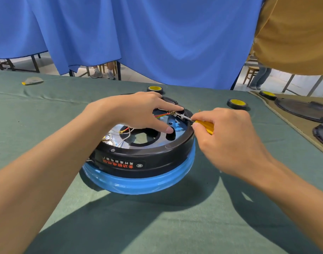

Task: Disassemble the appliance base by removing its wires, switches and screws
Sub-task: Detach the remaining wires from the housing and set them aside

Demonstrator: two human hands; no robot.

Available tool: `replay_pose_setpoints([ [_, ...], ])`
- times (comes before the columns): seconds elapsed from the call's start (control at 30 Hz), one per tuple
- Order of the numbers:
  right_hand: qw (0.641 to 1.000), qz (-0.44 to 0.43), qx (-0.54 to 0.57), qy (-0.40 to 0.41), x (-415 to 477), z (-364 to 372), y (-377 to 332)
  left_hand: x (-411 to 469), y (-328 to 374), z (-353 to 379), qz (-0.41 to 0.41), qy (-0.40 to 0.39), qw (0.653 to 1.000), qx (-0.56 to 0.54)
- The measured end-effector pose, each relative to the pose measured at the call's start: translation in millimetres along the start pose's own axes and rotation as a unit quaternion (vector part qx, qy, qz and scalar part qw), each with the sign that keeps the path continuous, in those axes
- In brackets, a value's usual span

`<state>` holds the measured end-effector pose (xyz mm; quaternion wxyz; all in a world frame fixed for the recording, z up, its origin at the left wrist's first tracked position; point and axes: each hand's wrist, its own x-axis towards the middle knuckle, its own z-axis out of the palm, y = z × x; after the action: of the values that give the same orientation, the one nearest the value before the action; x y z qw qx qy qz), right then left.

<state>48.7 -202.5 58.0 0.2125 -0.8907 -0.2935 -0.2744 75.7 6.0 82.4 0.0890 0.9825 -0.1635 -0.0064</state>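
Head view: my left grip (138, 111), released, presses flat on the appliance base (142, 160); my right grip (228, 129) clasps the screwdriver (204, 125) at the wires (161, 115), whose terminal likely needs steady unscrewing next.

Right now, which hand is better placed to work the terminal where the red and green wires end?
Right. The right hand grips the yellow-handled screwdriver, tip at that terminal; the left hand rests on the round black appliance base.
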Motion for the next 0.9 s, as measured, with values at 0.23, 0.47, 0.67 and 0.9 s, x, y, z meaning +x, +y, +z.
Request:
replay_pose_setpoints([
  [0.23, 1.000, 0.004, 0.005, 0.001, 0, 2, 1, 5, -6, 0, -0.016, 0.018, 1.000, 0.018],
  [0.47, 1.000, 0.004, -0.004, -0.003, -1, 4, 2, 8, -9, 2, -0.027, 0.031, 0.999, -0.006],
  [0.67, 0.998, -0.027, 0.001, -0.059, 9, -4, 17, 9, -10, 2, -0.038, 0.025, 0.999, -0.011],
  [0.9, 0.993, -0.007, 0.045, -0.106, 22, -15, 34, 6, -7, -1, -0.048, 0.007, 0.999, -0.010],
])
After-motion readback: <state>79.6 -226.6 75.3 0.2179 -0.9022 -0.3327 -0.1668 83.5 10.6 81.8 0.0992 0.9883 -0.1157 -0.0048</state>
